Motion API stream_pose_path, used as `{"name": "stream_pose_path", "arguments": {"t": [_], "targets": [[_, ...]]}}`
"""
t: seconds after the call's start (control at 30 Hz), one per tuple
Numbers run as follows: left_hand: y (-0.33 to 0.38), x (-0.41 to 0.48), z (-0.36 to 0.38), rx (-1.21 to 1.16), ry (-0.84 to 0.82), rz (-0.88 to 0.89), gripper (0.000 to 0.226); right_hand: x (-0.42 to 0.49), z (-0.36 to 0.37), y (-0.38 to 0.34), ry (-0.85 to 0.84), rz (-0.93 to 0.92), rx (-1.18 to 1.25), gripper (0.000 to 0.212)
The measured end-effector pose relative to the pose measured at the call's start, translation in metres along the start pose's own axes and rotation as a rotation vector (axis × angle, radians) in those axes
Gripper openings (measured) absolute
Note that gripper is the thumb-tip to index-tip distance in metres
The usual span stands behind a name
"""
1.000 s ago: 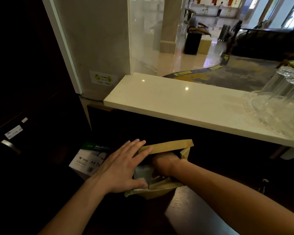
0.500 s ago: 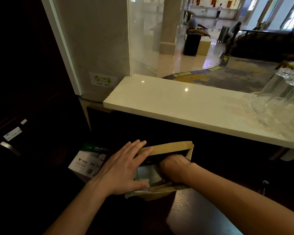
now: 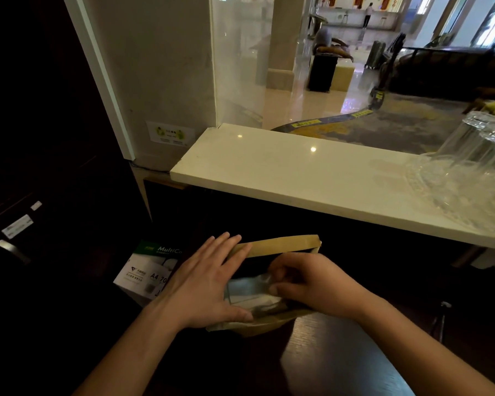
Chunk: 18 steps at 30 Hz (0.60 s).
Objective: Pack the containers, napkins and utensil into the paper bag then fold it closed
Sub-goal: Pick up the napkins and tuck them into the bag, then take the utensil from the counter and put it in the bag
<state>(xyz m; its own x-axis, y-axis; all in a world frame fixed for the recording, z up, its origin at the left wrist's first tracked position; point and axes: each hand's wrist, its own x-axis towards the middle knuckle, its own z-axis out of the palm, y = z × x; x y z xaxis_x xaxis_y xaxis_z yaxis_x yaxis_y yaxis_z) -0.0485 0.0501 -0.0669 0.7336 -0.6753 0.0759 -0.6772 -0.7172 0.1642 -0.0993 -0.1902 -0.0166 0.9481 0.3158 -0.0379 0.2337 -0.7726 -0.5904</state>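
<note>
Holding the paper bag (image 3: 280, 244) open on the dark wooden table (image 3: 340, 358), down at about 6 o'clock in the view. Left hand (image 3: 203, 284) flat, fingers spread and straight, pressed against the bag's left side at 9 o'clock of the bag, thumb along the near edge. Not gripping, just pushing the side out. Right hand (image 3: 315, 287) at 3 o'clock of the bag, reaching over the open mouth with fingers curled and pinched on a clear plastic container (image 3: 249, 290) lying inside the bag. Container see-through and a bit shiny, with something white under it, too blurry to name. Far rim of the bag standing up at 12 o'clock, near rim folded low at 6 o'clock. Just beside the left hand, at 9 o'clock, a white and green box of A4 paper (image 3: 149, 270), partly hidden behind the wrist. Higher up, toward 1 o'clock, a long pale stone counter (image 3: 297, 172) with upside-down drinking glasses (image 3: 475, 167) on a clear tray at 3 o'clock. Behind the counter, a glass panel and a bright lobby floor far away at 12 o'clock. Everything at 9 o'clock very dark and hard to make out.
</note>
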Motion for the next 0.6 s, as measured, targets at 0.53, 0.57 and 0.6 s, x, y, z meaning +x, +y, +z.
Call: {"name": "stream_pose_path", "arguments": {"t": [0.53,0.57,0.6], "targets": [[0.010,-0.001,-0.011,-0.016,-0.044,-0.090,0.127,-0.141,0.010,0.208,0.495,0.917,-0.097,0.029],[0.010,0.000,-0.011,-0.020,-0.050,-0.095,0.127,-0.148,0.012,0.216,0.484,0.961,-0.114,0.031],[0.011,0.000,-0.012,-0.015,-0.058,-0.097,0.127,-0.154,0.014,0.221,0.465,1.004,-0.125,0.033]]}}
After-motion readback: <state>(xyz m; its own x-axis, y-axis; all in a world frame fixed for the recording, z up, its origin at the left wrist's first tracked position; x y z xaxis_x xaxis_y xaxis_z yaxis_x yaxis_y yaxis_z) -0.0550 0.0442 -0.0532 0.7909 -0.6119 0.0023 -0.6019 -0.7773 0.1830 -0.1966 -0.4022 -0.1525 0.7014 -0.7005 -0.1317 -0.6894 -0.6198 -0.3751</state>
